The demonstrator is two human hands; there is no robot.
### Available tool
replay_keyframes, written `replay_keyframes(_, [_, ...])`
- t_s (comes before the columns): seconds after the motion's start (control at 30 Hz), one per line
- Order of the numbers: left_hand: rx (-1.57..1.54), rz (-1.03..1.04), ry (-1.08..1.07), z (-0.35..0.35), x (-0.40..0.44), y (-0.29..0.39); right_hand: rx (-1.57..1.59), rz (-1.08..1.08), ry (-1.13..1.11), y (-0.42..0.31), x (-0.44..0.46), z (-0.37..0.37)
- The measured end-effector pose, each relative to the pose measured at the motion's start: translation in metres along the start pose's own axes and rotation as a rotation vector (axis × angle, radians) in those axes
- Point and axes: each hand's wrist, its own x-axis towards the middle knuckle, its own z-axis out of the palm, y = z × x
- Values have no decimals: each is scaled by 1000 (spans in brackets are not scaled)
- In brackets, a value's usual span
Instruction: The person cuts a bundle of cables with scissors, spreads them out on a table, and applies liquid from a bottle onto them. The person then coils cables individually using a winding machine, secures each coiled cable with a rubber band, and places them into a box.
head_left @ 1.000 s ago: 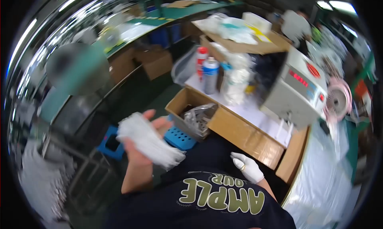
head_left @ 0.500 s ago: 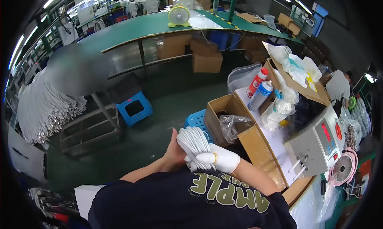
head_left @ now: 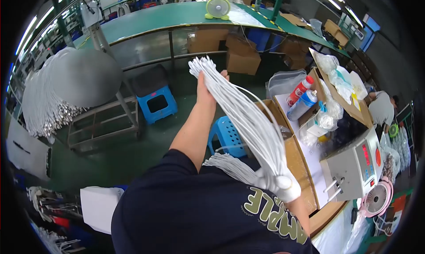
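A long bundle of thin white cables [head_left: 250, 119] stretches between my two hands. My bare left hand [head_left: 207, 89], reaching forward, is wrapped round the bundle just below its far ends. In a white glove, my right hand [head_left: 283, 186] grips the bundle close to my chest. More white strands [head_left: 234, 166] fan out to the left from beneath the right hand, lying against my dark shirt. One loose cable bows away from the bundle's right side. The fingers of my right hand are partly hidden by the cables.
A blue stool [head_left: 157, 104] and a blue plastic stool or basket [head_left: 228, 136] stand on the floor. To the right are an open carton [head_left: 292, 152], two spray cans [head_left: 302, 104], a machine with a red display [head_left: 354, 165] and a pink fan [head_left: 376, 198]. White cables [head_left: 48, 94] hang at left.
The cable bundle was folded compactly between both hands; now it is drawn out long. My left hand has moved forward, my right hand back and to the right. The view has shifted slightly.
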Motion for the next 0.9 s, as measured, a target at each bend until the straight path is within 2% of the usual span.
replay_keyframes(0.07, [-37, 5, 121, 44, 8, -2, -2, -26, -33, 4, -9, -14])
replay_keyframes(0.1, [-235, -206, -99, 23, 28, 6, 71, -88, -62, 15, -11, -28])
replay_keyframes(0.2, [-9, -66, -99, 92, -18, -8, 192, -147, -109, 26, -21, -42])
replay_keyframes(0.23, [14, -81, -107, 111, -32, -12, 228, -165, -99, 25, -20, -38])
replay_keyframes(0.33, [58, -56, -19, 86, -2, -20, 99, -148, -96, 16, -25, -38])
replay_keyframes(0.37, [-5, -124, -128, 80, 0, -18, 116, -154, -125, 16, -26, -40])
replay_keyframes(0.47, [82, -114, 205, 84, -34, -31, 95, -154, -98, 7, -32, -41])
replay_keyframes(0.53, [76, -173, 252, 55, -55, -39, 132, -199, -42, -8, -35, -15])
replay_keyframes(0.57, [31, -260, 253, 30, -64, -40, 121, -173, -72, -12, -35, -17])
replay_keyframes(0.6, [141, -242, 298, 22, -83, -47, 105, -169, -106, -15, -32, -17])
replay_keyframes(0.63, [205, -313, 176, -1, -100, -51, 91, -146, -126, -17, -30, -15])
replay_keyframes(0.7, [120, -473, 227, -24, -134, -62, -21, -99, -182, -22, -21, -12])
replay_keyframes(0.73, [141, -650, 188, -9, -156, -62, -78, -77, -212, -24, -16, -11])
replay_keyframes(0.77, [185, -721, 167, -4, -172, -67, -119, -60, -229, -25, -8, -6])
replay_keyframes(0.8, [192, -743, 296, 8, -185, -73, -161, -40, -245, -26, -1, -3])
replay_keyframes(0.87, [-205, -920, -93, 3, -196, -76, -179, 49, -326, -26, 14, -5])
replay_keyframes(0.9, [-134, -904, -37, 2, -195, -77, -184, 93, -360, -25, 19, -6])
